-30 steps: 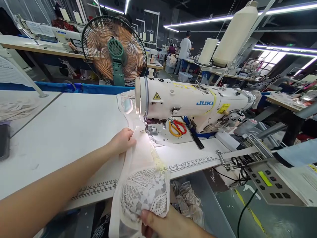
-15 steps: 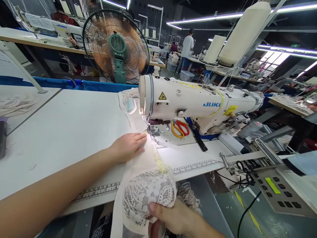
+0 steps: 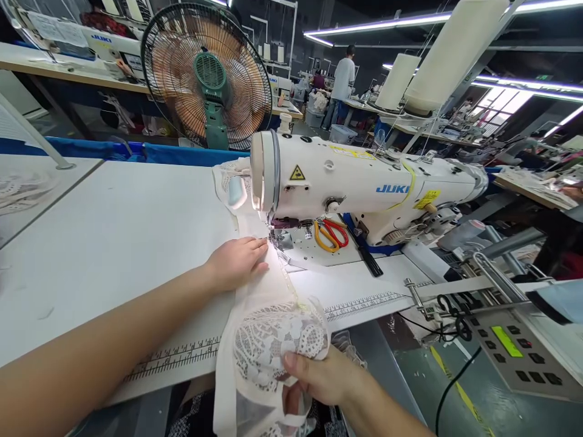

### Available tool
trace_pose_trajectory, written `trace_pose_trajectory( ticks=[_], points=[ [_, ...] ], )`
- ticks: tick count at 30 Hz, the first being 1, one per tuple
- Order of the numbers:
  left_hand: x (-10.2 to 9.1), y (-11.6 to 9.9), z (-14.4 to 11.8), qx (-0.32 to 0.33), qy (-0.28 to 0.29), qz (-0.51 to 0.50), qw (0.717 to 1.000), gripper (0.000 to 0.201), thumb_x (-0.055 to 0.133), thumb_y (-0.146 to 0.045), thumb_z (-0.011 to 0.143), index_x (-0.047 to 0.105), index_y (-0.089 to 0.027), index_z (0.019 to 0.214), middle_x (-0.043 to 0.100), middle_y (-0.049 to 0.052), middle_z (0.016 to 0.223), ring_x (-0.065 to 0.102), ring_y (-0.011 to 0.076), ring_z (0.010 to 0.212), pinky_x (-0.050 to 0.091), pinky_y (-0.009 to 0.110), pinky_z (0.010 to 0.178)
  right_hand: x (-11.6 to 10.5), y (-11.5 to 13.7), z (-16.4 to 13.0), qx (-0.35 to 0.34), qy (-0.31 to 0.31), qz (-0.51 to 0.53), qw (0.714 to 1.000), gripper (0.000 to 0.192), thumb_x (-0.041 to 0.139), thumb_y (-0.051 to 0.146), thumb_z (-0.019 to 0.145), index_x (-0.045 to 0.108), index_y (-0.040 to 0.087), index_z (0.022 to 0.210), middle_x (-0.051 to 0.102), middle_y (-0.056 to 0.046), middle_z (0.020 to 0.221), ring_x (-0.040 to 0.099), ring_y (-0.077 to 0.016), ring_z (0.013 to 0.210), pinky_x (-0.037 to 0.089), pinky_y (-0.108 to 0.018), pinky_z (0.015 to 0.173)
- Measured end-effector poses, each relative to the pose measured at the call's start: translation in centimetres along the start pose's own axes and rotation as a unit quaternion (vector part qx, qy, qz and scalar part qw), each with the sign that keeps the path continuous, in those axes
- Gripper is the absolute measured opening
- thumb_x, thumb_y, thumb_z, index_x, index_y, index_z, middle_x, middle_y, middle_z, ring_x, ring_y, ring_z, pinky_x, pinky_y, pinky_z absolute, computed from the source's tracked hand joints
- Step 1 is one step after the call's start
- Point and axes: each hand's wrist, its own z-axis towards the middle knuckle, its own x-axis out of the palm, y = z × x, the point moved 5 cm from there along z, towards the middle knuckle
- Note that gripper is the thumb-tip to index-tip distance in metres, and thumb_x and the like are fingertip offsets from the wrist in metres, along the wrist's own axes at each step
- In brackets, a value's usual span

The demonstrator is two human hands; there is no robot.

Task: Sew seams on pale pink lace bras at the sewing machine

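Lace fabric is lying across the white table, running from the presser foot of the Juki sewing machine down over the table's near edge. Your left hand is pressing flat on it, fingers together, just beside the foot. Your right hand is pinching the lace's hanging end below the edge. Scissors are resting on the machine bed.

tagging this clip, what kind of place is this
Most likely a garment factory sewing floor. A white industrial sewing machine sits on a long table, the left hand presses lace fabric flat by the needle, the right hand grips it, thread cones stand behind, and more sewing stations with another person.
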Motion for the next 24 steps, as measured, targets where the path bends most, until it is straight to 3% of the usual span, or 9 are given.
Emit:
trace_pose_trajectory(
  ticks=[4,18,24],
  points=[
    [-0.2,-0.1,0.3,0.008,-0.002,0.003,1.0,0.053,0.031,-0.041,0.094,0.052,-0.014,0.134,0.05,0.012,0.143,0.046,0.0286,0.13,0.041,0.043,0.105,0.1,0.3,-0.1,-0.005,-0.001,-0.002,1.0,0.072,0.061,0.076,0.066,0.07,0.009,0.092,0.062,-0.005,0.061,0.046,-0.0053,0.042,0.046,-0.019,0.041],
    [-0.6,-0.1,0.6,0.008,0.028,0.024,0.999,0.054,0.035,-0.041,0.092,0.049,-0.012,0.136,0.048,0.013,0.144,0.044,0.0298,0.131,0.041,0.043,0.105,-0.3,0.9,-0.5,-0.04,0.008,-0.026,0.999,0.07,0.057,0.076,0.07,0.072,0.011,0.089,0.061,-0.002,0.055,0.049,-0.0068,0.041,0.043,-0.018,0.041],
    [-0.5,0.5,1.2,0.005,0.018,0.043,0.999,0.054,0.032,-0.042,0.093,0.05,-0.015,0.137,0.048,0.011,0.144,0.043,0.0287,0.132,0.04,0.043,0.105,-0.6,0.6,-0.3,-0.04,0.001,-0.033,0.999,0.069,0.057,0.077,0.07,0.072,0.013,0.094,0.065,-0.004,0.061,0.065,-0.0171,0.065,0.055,-0.033,0.065]
  ],
)
